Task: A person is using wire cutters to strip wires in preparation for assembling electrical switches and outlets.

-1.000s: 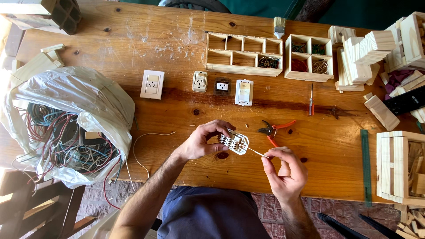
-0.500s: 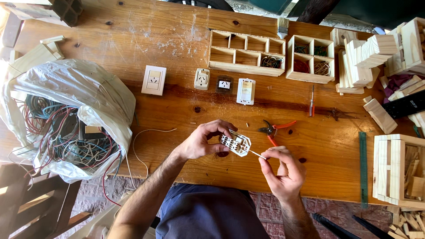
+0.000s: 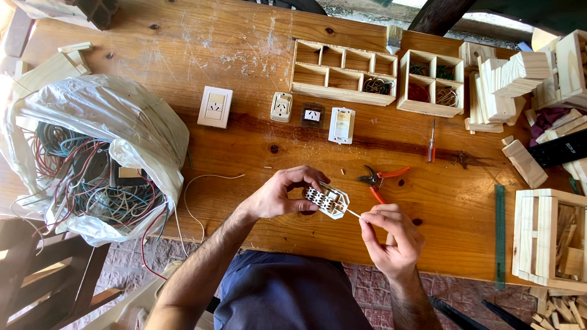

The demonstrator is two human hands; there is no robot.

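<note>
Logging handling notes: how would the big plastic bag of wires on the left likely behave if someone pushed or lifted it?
The plastic bag looks thin and crumpled, so it would probably sag. The tangled wires inside likely shift and snag. Loose strands over the table edge may drag.

Bag of wires (image 3: 92,159) lies left on the table (image 3: 244,36), trays (image 3: 342,73) behind, pliers (image 3: 382,180) centre, crate (image 3: 547,238) right.

left hand (image 3: 284,194): drifted slightly lower toward the table edge, w/ the white socket module (image 3: 327,201)
socket module: tilted a bit more, back side w/ terminals facing up
right hand (image 3: 391,235): followed it down, thin white wire (image 3: 353,213) end closer to module's corner
</note>
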